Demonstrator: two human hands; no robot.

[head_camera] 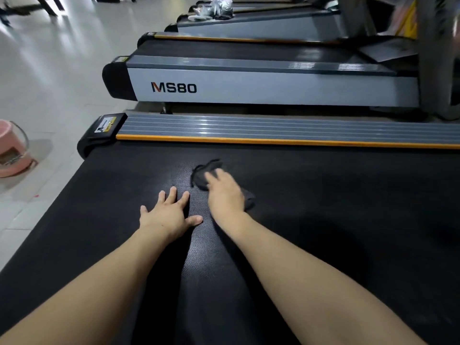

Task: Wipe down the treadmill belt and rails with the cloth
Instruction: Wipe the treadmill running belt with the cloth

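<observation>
Both hands lay on the black treadmill belt [323, 220], about midway across it and nearer its rear end than the front. The left hand [169, 215] rested flat on the belt with its fingers spread and straight, holding nothing. Just beside it, toward the far rail, the right hand [224, 192] pressed down on a dark cloth [206, 171], its fingers stretched over the fabric rather than curled round it; the hand was a little blurred. The cloth was bunched, with folds sticking out beyond the fingertips and a corner showing by the wrist. Along the belt's far edge ran the ribbed grey rail [273, 127] with an orange strip. Beyond it stood a second treadmill [249, 85] marked MS80. A pink bucket [12, 150] sat on the tiled floor off the belt's rear end.
</observation>
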